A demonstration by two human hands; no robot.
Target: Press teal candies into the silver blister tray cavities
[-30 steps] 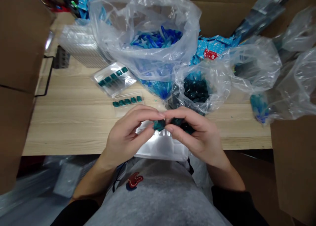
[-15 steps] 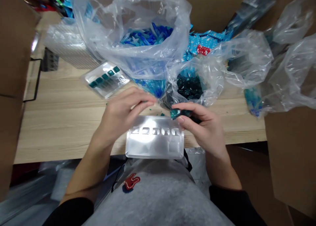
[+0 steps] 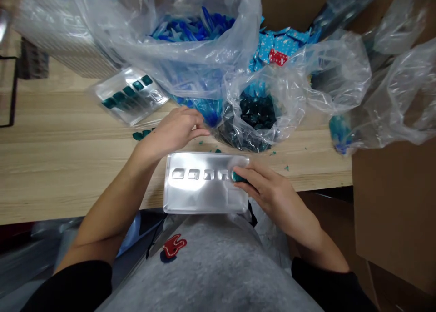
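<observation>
Remotely, I observe the tray (image 3: 194,198) at the front of the bench (image 3: 68,166), its long axis running left to right, roughly along the edge. It is shiny clear plastic, rectangular, round-cornered, with 4 squarish recesses in view. The right hand (image 3: 269,189) grips a glossy green stone (image 3: 239,177) between its fingers at the row's right end; I cannot tell its long axis or whether it is seated. The left hand (image 3: 175,126) hangs beyond the tray, fingers bent; I cannot tell whether they hold anything. A 2nd tray (image 3: 156,95) bears 5 stones in a slanting row, near a crinkled bag (image 3: 291,98).
</observation>
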